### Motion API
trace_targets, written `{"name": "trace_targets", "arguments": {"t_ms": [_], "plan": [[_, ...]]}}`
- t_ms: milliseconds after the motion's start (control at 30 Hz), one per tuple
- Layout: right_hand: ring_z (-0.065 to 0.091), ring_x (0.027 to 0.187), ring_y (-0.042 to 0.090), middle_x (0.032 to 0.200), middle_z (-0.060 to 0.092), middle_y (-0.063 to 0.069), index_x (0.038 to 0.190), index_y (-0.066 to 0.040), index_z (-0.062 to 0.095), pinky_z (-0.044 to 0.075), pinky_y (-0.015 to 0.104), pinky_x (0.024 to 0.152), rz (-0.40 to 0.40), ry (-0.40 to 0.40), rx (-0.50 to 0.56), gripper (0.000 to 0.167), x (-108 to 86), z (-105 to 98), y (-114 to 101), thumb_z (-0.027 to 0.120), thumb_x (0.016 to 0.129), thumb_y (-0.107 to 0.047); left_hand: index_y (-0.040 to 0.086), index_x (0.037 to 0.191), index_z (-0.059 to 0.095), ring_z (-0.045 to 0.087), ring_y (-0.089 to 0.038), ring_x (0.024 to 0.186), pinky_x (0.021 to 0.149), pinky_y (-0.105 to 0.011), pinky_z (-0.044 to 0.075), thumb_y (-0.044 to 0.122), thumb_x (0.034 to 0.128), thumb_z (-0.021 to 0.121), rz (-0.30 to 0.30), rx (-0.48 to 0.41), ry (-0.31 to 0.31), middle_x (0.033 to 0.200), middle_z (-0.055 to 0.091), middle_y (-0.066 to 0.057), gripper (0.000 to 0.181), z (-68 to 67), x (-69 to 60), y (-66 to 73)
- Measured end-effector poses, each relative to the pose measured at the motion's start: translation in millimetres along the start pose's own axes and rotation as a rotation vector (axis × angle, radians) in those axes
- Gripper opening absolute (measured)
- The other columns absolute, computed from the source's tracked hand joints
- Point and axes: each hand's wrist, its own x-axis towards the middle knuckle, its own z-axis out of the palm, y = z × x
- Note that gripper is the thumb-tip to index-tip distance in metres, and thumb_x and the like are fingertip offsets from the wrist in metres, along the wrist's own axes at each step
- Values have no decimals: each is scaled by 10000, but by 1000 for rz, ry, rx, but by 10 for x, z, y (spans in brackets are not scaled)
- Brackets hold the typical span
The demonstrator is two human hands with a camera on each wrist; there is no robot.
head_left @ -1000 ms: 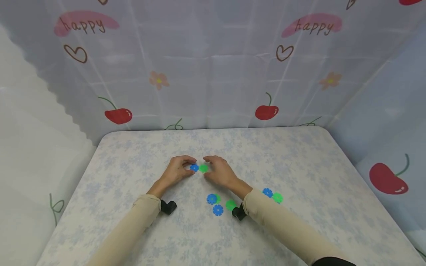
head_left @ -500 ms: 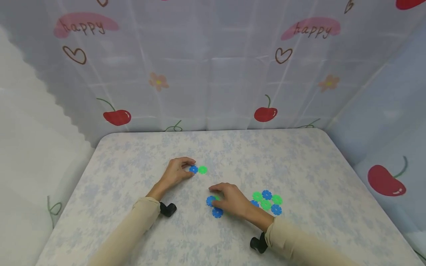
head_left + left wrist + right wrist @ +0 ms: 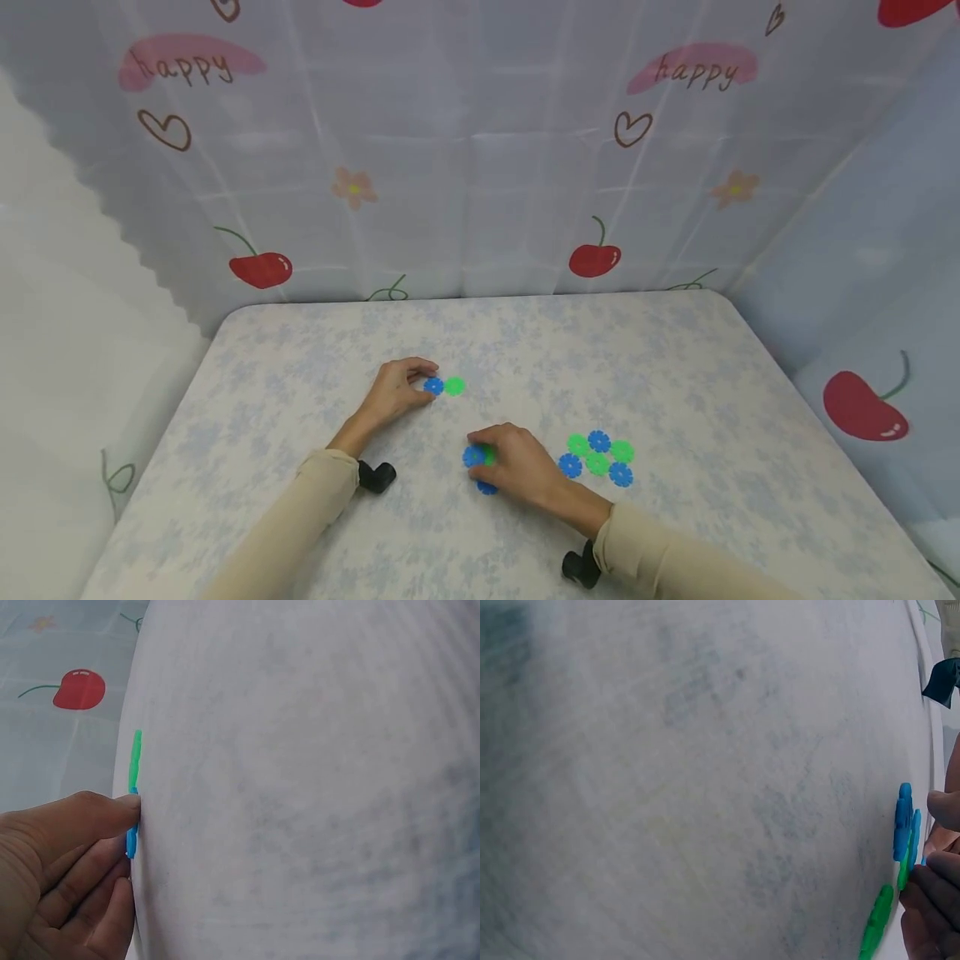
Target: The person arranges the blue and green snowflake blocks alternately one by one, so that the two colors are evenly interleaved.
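In the head view my left hand (image 3: 392,393) pinches a blue notched disc (image 3: 433,386) between thumb and fingers. A green disc (image 3: 454,386) adjoins its right side; both appear edge-on in the left wrist view, where my thumb lies over the blue disc (image 3: 132,844). My right hand (image 3: 525,467) is low over a loose group, thumb and forefinger apart on either side of a blue disc (image 3: 473,456) and the green disc (image 3: 489,454) overlapping it. Another blue disc (image 3: 487,488) is partly under that hand. The right wrist view shows a separate green disc (image 3: 876,922) beside the fingers.
To the right of my right hand lies a cluster of several blue and green discs, among them a blue one (image 3: 621,474) and a green one (image 3: 622,451). A printed curtain (image 3: 465,167) hangs behind the patterned tabletop (image 3: 300,350).
My right hand has left the green disc near my left hand and moved down and right to the loose group, uncovering more of the right-hand cluster. My left hand keeps its grip.
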Motion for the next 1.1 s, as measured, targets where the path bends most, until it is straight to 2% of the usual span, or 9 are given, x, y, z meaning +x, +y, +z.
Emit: {"name": "trace_targets", "arguments": {"t_ms": [167, 467, 733, 900, 1100], "plan": [[600, 1160, 234, 1202, 687, 51, 1216, -67, 707, 505, 407, 958, 13, 1, -10, 421, -28, 23, -18, 794, 842, -239, -6, 1183, 673, 626, -306, 1141, 997, -358, 488, -71, 765, 784, -7, -2, 0, 1146, 677, -142, 437, 24, -21, -6], [635, 1091, 212, 1154, 705, 59, 1165, -47, 727, 537, 361, 903, -57, 48, -119, 348, -13, 64, -54, 793, 842, -160, 8, 1200, 671, 631, -294, 1129, 993, -376, 491, -7, 766, 818, -5, 21, 8, 1141, 678, -127, 458, 23, -36, 0], [643, 1061, 200, 1122, 716, 51, 1131, -50, 744, 548, 345, 876, -52, 46, -175, 287, 19, 60, -65, 769, 857, -131, 4, 1170, 684, 638, -293, 1088, 995, -402, 487, 31, 743, 845, 17, 79, 45, 1091, 692, -110, 457, 76, -8, 9], [643, 1059, 204, 1121, 714, 52, 1129, -53, 746, 549, 350, 874, -39, 43, -178, 290, 16, 55, -77, 768, 854, -140, 23, 1220, 667, 615, -298, 1144, 994, -427, 482, 94, 759, 853, 8, 121, 24, 1161, 683, -115, 501, 138, -1, 66], [638, 1080, 207, 1138, 709, 55, 1140, -56, 742, 543, 356, 890, -42, 37, -173, 291, 27, 36, -107, 757, 864, -147, 46, 1238, 669, 594, -286, 1165, 994, -443, 471, 93, 760, 851, 38, 126, -5, 1209, 676, -102, 513, 227, 76, 112]]}}
